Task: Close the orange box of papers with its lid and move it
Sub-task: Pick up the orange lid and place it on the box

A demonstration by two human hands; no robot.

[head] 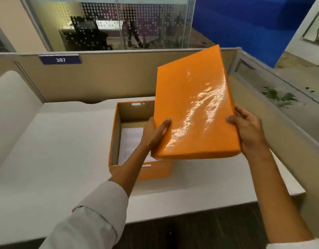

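Observation:
An open orange box (114, 133) stands on the white desk (52, 153), brown inside, with printed white papers (130, 141) lying flat on its bottom. A glossy orange lid (194, 108) is held tilted in the air above the box's right half, top face toward me. My left hand (155, 132) grips the lid's left edge, thumb on top. My right hand (248, 130) grips its right edge. The lid hides the box's right side.
Beige cubicle partitions (101, 78) wall the desk at the back and right, with a purple "387" label (60, 59) at the back left. A glass panel (281, 90) tops the right partition. The desk's front edge drops to dark carpet (191, 229).

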